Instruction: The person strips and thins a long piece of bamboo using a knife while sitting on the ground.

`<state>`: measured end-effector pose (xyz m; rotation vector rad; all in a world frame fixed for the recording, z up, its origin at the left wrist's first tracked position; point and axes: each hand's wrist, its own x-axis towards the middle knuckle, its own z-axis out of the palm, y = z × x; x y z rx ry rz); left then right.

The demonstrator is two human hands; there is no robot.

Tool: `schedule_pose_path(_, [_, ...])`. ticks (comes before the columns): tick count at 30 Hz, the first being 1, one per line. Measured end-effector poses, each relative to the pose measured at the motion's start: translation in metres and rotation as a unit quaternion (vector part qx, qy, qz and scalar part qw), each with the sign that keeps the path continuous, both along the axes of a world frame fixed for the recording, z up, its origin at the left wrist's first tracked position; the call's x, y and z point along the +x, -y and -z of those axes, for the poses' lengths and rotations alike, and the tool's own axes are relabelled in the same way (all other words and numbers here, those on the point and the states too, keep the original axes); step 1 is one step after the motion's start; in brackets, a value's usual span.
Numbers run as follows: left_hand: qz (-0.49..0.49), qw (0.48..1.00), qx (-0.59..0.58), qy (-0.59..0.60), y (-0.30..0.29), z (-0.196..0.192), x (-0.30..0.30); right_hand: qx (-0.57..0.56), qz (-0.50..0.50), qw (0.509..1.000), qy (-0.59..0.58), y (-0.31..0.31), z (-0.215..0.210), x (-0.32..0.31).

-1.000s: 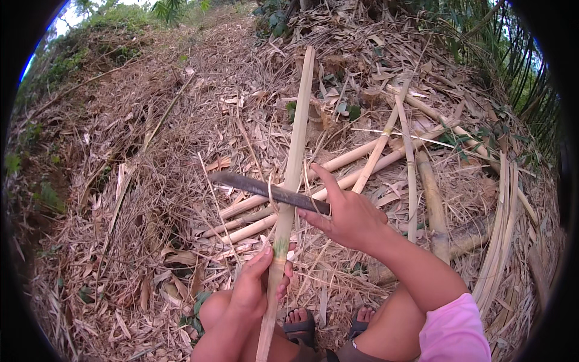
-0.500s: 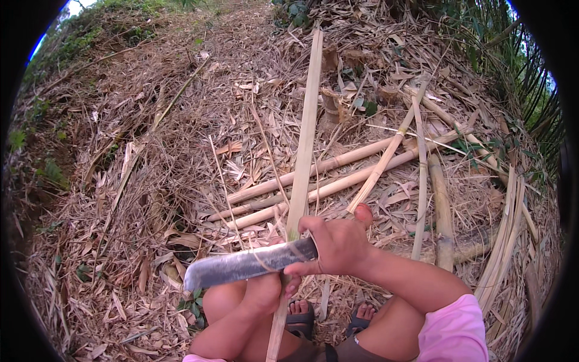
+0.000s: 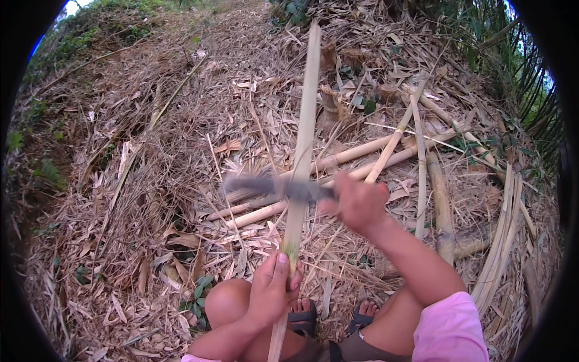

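The left hand point(image 3: 269, 291), holding the bamboo strip point(image 3: 306, 130) low mid-frame, could be cut if the knife point(image 3: 270, 186) gripped by the right hand point(image 3: 362, 202) slips.

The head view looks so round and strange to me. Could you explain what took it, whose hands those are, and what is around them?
There is no robot here. A person wears two wide fisheye cameras on the head, and the left one took this view, looking down; its lens bends straight edges.

The bare hands are the wearer's own. The left hand grips a long bamboo strip that points away from the body. The right hand holds a dark blade across the strip; it is blurred, so I cannot tell whether they touch.

On the ground lie dry leaves and, ahead, cut bamboo poles. At the bottom you see the wearer's knees and sandals.
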<state>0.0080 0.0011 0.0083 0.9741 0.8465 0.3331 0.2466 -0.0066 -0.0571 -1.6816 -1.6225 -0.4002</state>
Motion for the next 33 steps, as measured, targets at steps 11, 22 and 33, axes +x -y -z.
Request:
schedule_pose_path(11, [0.019,0.999,-0.021,-0.022,-0.008,0.010,0.002,-0.012,-0.085,0.996,0.017,0.012,-0.010,-0.030])
schedule_pose_path(22, [0.068,0.996,-0.011,-0.056,0.001,0.017,-0.014,-0.087,0.088,0.978,-0.166,-0.007,0.016,0.078])
schedule_pose_path(33, [-0.011,0.997,-0.063,-0.050,-0.007,0.011,-0.013,-0.058,-0.155,0.986,0.037,0.023,-0.017,-0.041])
